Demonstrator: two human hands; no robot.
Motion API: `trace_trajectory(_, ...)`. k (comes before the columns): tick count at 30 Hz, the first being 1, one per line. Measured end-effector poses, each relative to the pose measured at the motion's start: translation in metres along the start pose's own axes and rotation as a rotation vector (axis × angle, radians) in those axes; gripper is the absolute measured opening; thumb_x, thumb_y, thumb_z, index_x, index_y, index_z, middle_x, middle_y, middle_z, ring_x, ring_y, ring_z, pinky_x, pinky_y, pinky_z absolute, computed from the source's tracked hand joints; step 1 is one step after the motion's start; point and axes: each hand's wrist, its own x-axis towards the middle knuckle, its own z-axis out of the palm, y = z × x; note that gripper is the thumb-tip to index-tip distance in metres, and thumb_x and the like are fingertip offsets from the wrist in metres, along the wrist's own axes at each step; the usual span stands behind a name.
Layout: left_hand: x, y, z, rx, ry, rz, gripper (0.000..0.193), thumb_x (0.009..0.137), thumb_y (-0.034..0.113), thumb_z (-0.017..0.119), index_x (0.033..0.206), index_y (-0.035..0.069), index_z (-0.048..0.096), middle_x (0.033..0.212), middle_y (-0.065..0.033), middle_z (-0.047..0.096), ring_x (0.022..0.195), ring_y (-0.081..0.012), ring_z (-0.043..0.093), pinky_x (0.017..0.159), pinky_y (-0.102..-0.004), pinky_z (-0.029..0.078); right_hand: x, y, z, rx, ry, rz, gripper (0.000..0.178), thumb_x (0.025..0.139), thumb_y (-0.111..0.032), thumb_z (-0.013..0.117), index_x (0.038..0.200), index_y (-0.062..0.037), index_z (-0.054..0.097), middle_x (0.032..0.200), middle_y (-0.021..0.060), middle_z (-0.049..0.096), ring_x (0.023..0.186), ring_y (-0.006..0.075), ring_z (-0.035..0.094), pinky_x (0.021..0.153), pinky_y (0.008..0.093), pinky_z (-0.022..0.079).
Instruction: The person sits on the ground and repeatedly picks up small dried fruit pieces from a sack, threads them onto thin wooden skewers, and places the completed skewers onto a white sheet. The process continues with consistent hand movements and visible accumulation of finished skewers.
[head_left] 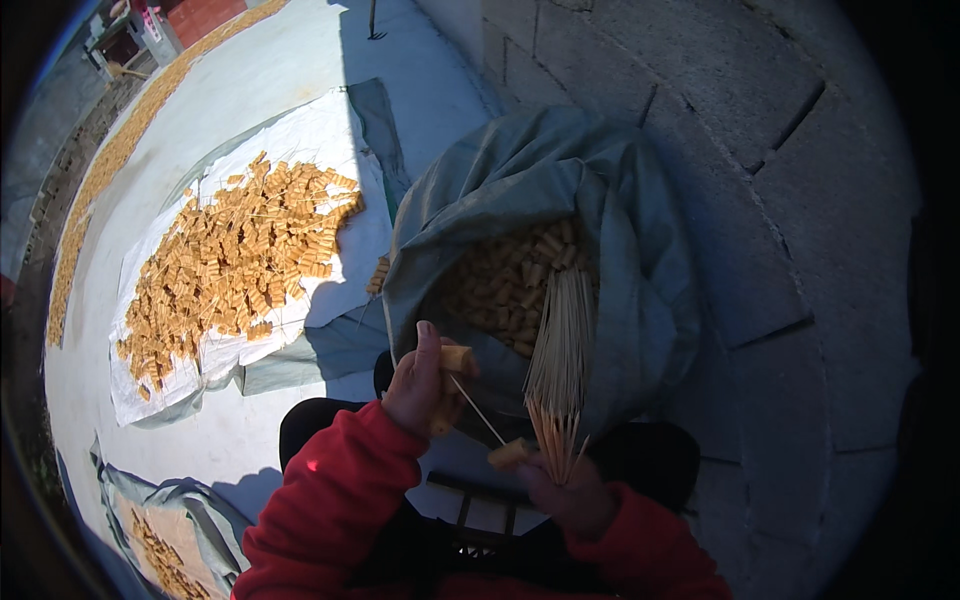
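Observation:
My left hand (pixel 412 388) is closed around a short tan cylindrical piece (pixel 457 360), thumb pointing up. Another tan bit shows below its fingers. In my right hand (pixel 572 497), low and to the right, is a similar tan piece (pixel 511 455). A thin pale stick (pixel 478 410) spans the gap between the two hands; its ends are hard to make out. Right beside my right hand lies a bundle of thin sticks (pixel 560 345) with reddish lower ends, leaning in the mouth of a grey-green sack (pixel 490 190). Many tan cylinders (pixel 500 285) fill the sack.
To the left, a heap of tan pieces (pixel 240 250) lies on a white sheet (pixel 365 245) in sunlight. A second sheet with pieces (pixel 165 555) is at the lower left. A block wall (pixel 740 130) rises on the right. Dark slats (pixel 470 495) show beneath my arms.

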Motion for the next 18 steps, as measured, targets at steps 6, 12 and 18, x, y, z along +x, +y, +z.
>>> trace_trajectory(6,-0.005,-0.008,0.008,0.068,-0.032,0.086,0.047,0.094,0.05,0.033,0.081,0.008,0.049,0.065,-0.0027,0.049,0.052,-0.0118,0.045,0.047,-0.0233,0.037,-0.003,-0.009,0.002,0.081,0.121,0.278,0.021,0.09,-0.009,0.046,0.104,0.0007,0.058,0.099,0.008,0.061,0.095,0.0153,0.056,0.085,0.0281,0.042)
trace_trajectory(12,-0.008,0.007,0.002,0.148,-0.131,0.092,0.044,0.095,0.044,0.035,0.082,0.005,0.051,0.067,-0.0001,0.046,0.056,-0.0078,0.042,0.051,-0.02,0.034,-0.005,-0.007,-0.003,0.066,0.093,0.237,0.023,0.091,-0.009,0.045,0.107,0.001,0.058,0.102,0.0085,0.061,0.1,0.0155,0.055,0.088,0.0287,0.042)
trace_trajectory(18,-0.014,0.025,-0.013,0.382,-0.353,0.043,0.041,0.096,0.041,0.038,0.085,0.004,0.053,0.068,0.0013,0.047,0.057,-0.0053,0.039,0.052,-0.0185,0.033,-0.007,-0.01,-0.007,0.037,0.072,0.2,0.023,0.09,-0.008,0.046,0.107,0.0003,0.058,0.103,0.0086,0.061,0.099,0.0161,0.056,0.087,0.0287,0.043)
